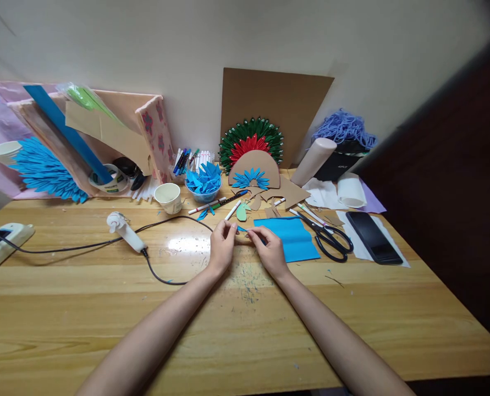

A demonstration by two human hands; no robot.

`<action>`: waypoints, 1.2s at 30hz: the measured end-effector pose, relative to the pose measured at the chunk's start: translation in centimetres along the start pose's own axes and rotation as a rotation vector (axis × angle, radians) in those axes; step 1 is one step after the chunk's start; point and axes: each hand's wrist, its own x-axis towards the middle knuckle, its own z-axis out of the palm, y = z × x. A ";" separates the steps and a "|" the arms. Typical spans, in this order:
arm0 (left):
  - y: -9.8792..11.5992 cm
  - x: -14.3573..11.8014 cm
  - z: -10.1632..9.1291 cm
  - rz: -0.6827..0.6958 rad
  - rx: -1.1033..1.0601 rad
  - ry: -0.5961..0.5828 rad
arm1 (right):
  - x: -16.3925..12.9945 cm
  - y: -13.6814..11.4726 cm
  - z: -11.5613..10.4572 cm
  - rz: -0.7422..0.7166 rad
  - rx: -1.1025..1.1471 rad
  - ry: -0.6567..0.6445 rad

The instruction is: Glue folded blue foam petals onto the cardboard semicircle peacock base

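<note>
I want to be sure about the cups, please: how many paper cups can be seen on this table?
2. One paper cup stands beside the bowl of blue pieces; another cup is at the far left edge by the blue fan. Others may be hidden behind the clutter.

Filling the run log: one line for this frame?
left hand: pinching blue paper piece | right hand: pinching same piece | blue sheet, scissors at right
</note>
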 end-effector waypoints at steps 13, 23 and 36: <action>0.1 0.0 0.1 -0.028 -0.043 -0.036 | -0.1 -0.7 -0.1 -0.041 -0.051 0.027; 0.6 -0.1 0.0 -0.006 -0.074 -0.007 | 0.1 0.0 -0.3 0.013 -0.030 0.091; 0.9 -0.3 0.3 0.028 -0.060 -0.066 | 0.3 0.6 -0.2 0.110 0.106 0.086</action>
